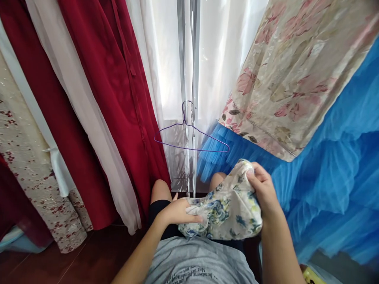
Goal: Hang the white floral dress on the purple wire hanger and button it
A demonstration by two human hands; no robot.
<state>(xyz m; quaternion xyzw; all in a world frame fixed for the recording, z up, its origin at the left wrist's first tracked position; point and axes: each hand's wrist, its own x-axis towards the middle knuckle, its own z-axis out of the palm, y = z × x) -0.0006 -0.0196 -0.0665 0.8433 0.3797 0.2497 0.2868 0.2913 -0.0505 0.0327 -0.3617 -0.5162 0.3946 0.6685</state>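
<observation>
A piece of white cloth with blue and yellow-green flowers (225, 213) is bunched over my lap, between both hands. My left hand (179, 211) grips its left end, thumb lying on top and the other fingers partly hidden. At the upper right corner, my right hand (262, 183) pinches the cloth between thumb and fingers. What kind of garment it is cannot be made out. Beyond the cloth, a thin purple hanger (204, 150) hangs bare from a pale vertical strip, apart from both hands.
Long red dresses (103, 98) and pale fabrics hang on the left. To the right hang a pink-flowered cloth (284, 86) and a ruffled blue tulle dress (328, 177). A white curtain (219, 59) is behind the hanger. Dark red tiles (77, 260) cover the floor.
</observation>
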